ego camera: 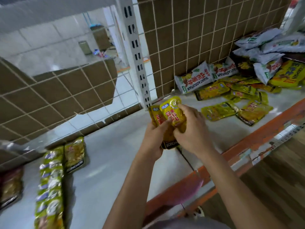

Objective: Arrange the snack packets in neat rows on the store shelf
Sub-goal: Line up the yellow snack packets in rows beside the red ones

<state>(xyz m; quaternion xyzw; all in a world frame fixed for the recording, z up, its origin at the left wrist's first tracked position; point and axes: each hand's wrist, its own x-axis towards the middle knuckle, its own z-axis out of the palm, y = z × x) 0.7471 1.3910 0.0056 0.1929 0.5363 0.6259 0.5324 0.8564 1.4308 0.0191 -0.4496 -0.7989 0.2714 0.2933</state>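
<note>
Both my hands hold a small stack of yellow snack packets [170, 113] above the middle of the white shelf [115, 156]. My left hand [153, 138] grips the stack from below and the left. My right hand [191, 129] pinches the front packet from the right. A neat row of yellow-green packets [49, 187] lies on the shelf at the left, with one yellow packet [74, 154] beside its far end. Several loose yellow packets [231, 103] lie scattered on the right.
White and green snack bags [194, 78] and more bags [267, 47] are piled at the back right against the wire grid [181, 38]. A white slotted upright [137, 60] stands mid-back. The shelf's orange front edge [247, 142] runs on the right. Dark red packets [9, 185] sit far left.
</note>
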